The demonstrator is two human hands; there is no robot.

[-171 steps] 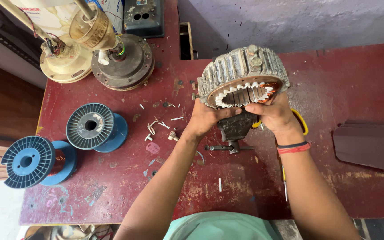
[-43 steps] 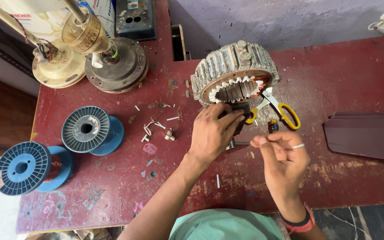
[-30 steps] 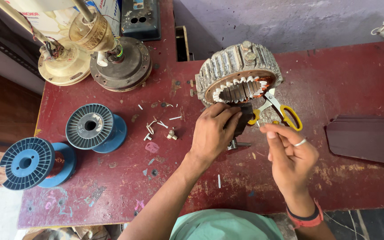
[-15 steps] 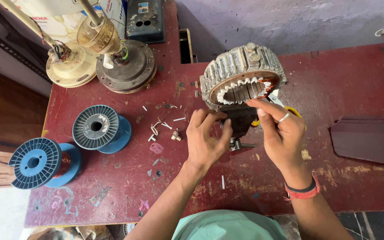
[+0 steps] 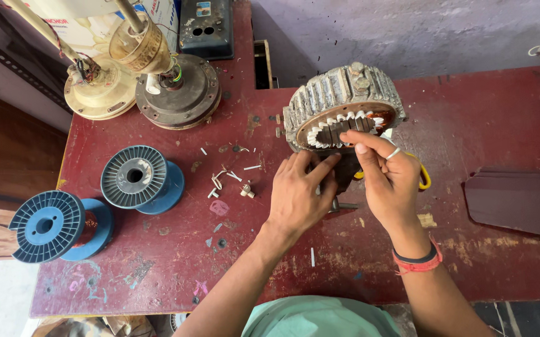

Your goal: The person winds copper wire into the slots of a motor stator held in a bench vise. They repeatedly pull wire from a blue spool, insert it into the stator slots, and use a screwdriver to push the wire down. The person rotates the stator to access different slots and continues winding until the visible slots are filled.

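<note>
A round grey motor stator (image 5: 345,93) with white slot liners and copper windings stands tilted on a dark stand at the middle of the red table (image 5: 157,262). My left hand (image 5: 298,196) lies just below its lower left rim, fingers spread, fingertips against the stand. My right hand (image 5: 388,181) reaches to the stator's inner teeth, thumb and forefinger pinched on a small white strip (image 5: 386,133). It wears a ring and wrist bands. Yellow-handled scissors (image 5: 424,179) lie mostly hidden behind my right hand.
Two blue wire spools (image 5: 136,178) (image 5: 48,224) stand at the left. Two fan motors (image 5: 176,93) (image 5: 98,93) and a dark box (image 5: 206,28) sit at the back left. A dark fan blade (image 5: 520,200) lies at the right. Small white scraps (image 5: 226,178) litter the middle.
My right hand has risen from in front of the stand up to the stator's teeth with the strip. My left hand has stayed below the stator, its fingers now spread.
</note>
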